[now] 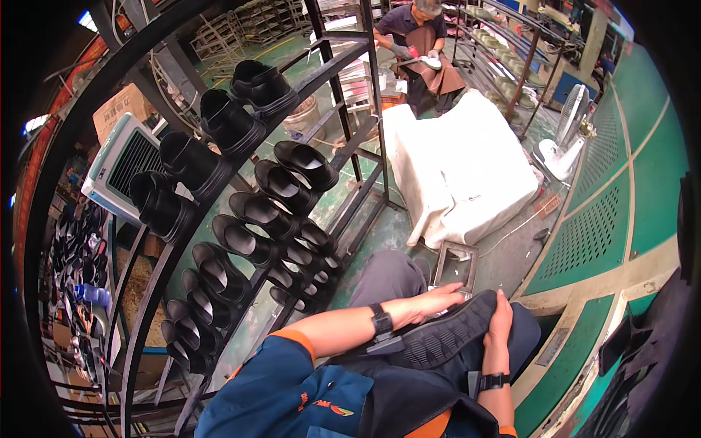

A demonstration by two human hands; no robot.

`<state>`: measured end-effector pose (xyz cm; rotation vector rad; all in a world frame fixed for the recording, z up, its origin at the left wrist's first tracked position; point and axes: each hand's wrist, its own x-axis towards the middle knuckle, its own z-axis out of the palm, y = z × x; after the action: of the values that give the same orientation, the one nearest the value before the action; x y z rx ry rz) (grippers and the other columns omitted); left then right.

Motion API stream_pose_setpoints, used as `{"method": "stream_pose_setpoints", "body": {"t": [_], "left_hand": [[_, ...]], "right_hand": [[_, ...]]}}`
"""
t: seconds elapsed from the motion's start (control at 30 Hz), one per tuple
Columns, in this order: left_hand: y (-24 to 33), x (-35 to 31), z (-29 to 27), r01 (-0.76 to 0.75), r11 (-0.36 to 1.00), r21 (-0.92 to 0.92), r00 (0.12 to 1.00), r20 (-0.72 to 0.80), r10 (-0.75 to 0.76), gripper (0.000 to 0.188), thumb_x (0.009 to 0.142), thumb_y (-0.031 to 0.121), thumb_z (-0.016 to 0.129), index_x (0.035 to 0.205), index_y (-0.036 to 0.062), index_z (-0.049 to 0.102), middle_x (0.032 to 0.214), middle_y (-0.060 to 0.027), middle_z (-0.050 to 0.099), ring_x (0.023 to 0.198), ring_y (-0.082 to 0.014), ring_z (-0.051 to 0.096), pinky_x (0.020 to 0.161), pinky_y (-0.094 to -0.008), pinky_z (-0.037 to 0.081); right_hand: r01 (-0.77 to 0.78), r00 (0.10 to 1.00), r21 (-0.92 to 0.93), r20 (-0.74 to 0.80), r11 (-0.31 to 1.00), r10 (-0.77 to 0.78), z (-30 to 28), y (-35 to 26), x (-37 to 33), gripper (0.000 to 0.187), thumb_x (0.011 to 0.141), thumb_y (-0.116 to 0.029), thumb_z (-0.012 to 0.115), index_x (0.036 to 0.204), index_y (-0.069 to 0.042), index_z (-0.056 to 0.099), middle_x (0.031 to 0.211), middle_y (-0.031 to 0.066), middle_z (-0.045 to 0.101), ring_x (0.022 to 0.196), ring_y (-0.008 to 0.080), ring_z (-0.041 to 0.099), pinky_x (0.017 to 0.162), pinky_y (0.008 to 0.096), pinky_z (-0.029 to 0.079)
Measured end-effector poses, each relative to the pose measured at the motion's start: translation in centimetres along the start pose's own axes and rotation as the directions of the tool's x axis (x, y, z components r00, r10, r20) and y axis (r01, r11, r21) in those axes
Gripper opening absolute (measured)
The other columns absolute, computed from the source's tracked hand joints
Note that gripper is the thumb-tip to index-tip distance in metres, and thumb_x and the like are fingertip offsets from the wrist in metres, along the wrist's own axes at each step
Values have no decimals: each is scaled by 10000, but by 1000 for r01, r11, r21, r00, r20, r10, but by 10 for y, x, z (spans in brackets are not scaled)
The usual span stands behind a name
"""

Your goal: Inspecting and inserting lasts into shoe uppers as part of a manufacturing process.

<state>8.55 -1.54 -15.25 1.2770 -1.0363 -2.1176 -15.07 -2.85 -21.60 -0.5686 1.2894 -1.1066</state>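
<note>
Black shoe (pixel 444 334), ridged sole (pixel 453 340) up, right of rack (pixel 332 68), right hand (pixel 499 321) holding its edge, left hand (pixel 437 301), finger hold unclear

White fan (pixel 572 117), air cooler (pixel 125 166), cardboard box (pixel 121 108), perforated green panel (pixel 593 239)

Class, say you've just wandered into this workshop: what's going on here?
A person in a dark blue top has a black shoe over their lap, ribbed sole up. The right hand grips its right edge near one end; the left hand is at its other side. More black shoes stand on a dark rack to the left. Beyond a white-covered block, a co-worker handles something pale.
</note>
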Motion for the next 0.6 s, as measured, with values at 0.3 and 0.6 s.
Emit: {"method": "stream_pose_setpoints", "body": {"t": [0.3,0.6], "left_hand": [[-26,80,-17,125,968,219,977,140,-158,688,1006,499,488,1535,62,434,1565,-149,452,1493,-288,322,1210,-405,243],[-33,82,-15,94,994,50,972,210,-103,867,1003,693,345,1540,16,401,1637,-126,336,1539,-265,212,1247,-396,125]], "right_hand": [[32,999,67,-1,997,-32,-5,9,-9,395,1037,-312,518,1067,36,702,944,97,721,826,203,691,785,306,550],[-21,993,78,-118,997,30,8,7,-6,381,1015,-313,542,1027,22,724,924,81,715,832,177,678,773,299,535]]}}
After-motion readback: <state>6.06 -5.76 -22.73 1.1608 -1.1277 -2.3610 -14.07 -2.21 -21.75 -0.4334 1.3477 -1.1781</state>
